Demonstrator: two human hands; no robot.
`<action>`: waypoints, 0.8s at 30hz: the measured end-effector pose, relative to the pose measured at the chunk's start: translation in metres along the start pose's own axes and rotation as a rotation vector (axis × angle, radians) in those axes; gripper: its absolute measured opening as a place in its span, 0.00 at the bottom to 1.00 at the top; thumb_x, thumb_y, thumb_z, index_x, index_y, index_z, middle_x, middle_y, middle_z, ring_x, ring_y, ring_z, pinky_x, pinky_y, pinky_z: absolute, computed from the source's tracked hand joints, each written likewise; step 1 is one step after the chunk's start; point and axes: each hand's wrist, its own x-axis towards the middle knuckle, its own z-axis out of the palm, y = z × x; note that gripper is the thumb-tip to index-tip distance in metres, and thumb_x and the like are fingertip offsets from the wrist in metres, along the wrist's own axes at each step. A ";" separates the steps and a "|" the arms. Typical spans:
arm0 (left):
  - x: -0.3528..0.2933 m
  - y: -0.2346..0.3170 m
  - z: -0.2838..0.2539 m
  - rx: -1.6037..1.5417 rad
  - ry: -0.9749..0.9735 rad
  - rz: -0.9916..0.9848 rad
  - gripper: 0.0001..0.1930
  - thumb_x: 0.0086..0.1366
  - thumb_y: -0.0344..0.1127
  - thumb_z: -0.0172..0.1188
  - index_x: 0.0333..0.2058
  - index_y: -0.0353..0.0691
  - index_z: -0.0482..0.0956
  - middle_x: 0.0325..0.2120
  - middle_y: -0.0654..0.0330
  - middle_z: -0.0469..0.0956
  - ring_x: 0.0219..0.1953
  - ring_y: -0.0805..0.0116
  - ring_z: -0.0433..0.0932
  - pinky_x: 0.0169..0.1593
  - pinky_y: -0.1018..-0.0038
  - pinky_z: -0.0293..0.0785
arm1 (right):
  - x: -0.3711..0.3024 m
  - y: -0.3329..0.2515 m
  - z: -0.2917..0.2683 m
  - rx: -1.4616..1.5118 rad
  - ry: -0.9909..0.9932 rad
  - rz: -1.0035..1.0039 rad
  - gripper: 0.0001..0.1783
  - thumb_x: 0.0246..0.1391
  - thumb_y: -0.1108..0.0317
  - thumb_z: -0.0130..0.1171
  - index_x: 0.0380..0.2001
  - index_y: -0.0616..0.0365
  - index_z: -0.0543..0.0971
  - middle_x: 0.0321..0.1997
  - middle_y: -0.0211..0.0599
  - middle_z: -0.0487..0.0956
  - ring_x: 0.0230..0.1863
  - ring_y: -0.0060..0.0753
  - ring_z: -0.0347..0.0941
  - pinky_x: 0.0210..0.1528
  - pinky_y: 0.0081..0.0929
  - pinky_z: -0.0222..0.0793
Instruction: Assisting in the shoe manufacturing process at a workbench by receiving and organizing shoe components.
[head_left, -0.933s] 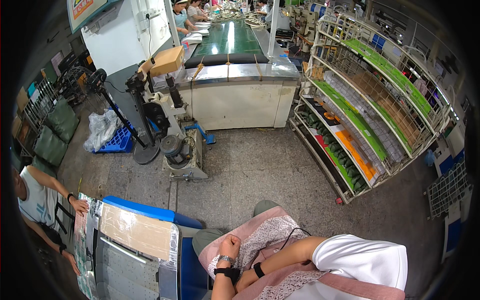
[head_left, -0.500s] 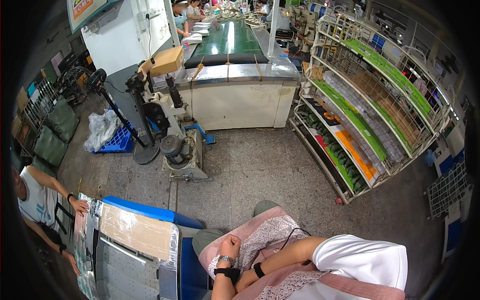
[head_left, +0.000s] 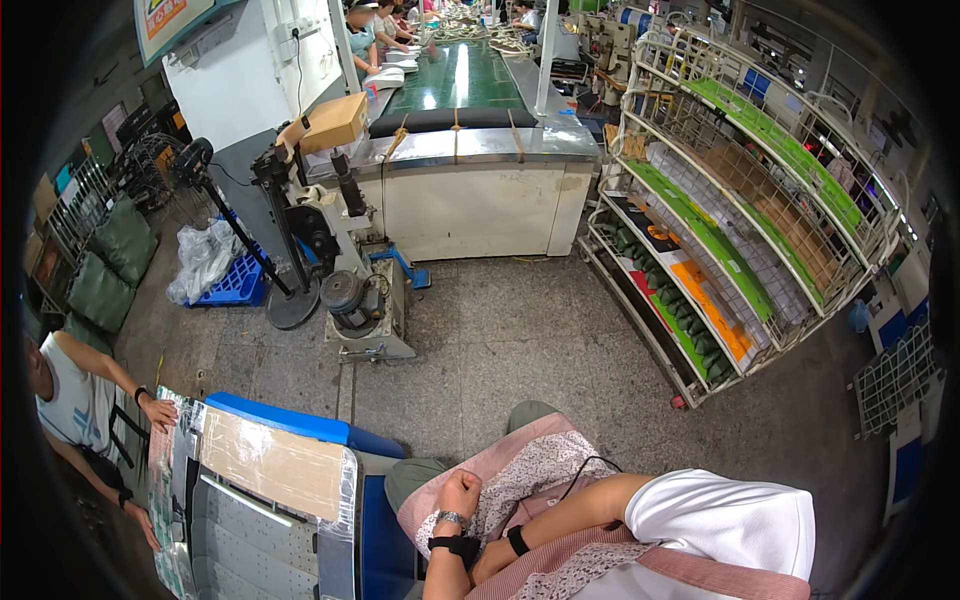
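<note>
Pink apron (head_left: 510,472) across lap | left hand (head_left: 460,492): curled, fingers together | right hand (head_left: 488,563): half-hidden, cannot tell | advisable: rest loosely, clear of blue-edged bench (head_left: 374,530)

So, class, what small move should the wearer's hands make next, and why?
Probably draw the right hand out from behind the left forearm, since that forearm hides part of it; the left hand is curled over the pink apron, with nothing visible in it.
</note>
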 end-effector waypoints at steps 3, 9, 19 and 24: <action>-0.001 0.001 0.000 0.003 0.011 0.002 0.08 0.57 0.39 0.62 0.29 0.40 0.81 0.23 0.54 0.82 0.28 0.56 0.82 0.36 0.63 0.76 | -0.002 0.016 0.017 -0.051 -0.001 -0.003 0.11 0.61 0.60 0.52 0.42 0.53 0.76 0.47 0.34 0.78 0.48 0.42 0.76 0.40 0.35 0.74; -0.001 0.001 0.000 0.002 0.018 0.002 0.08 0.57 0.38 0.62 0.29 0.40 0.81 0.23 0.54 0.82 0.29 0.55 0.82 0.36 0.63 0.77 | -0.007 0.049 0.049 -0.154 -0.004 -0.008 0.11 0.61 0.60 0.52 0.43 0.52 0.76 0.48 0.35 0.78 0.48 0.42 0.76 0.41 0.35 0.74; -0.003 0.008 -0.003 0.002 0.013 -0.005 0.08 0.57 0.38 0.61 0.29 0.39 0.81 0.24 0.53 0.82 0.29 0.55 0.82 0.36 0.63 0.77 | -0.013 0.101 0.100 -0.328 -0.004 -0.016 0.11 0.61 0.60 0.52 0.43 0.52 0.76 0.49 0.35 0.78 0.49 0.42 0.75 0.41 0.35 0.74; -0.004 0.009 -0.004 0.025 0.019 -0.006 0.09 0.57 0.39 0.61 0.29 0.39 0.81 0.24 0.53 0.82 0.29 0.55 0.82 0.36 0.63 0.77 | -0.015 0.126 0.125 -0.414 -0.006 -0.020 0.11 0.61 0.60 0.52 0.43 0.52 0.76 0.49 0.35 0.78 0.50 0.42 0.75 0.42 0.36 0.74</action>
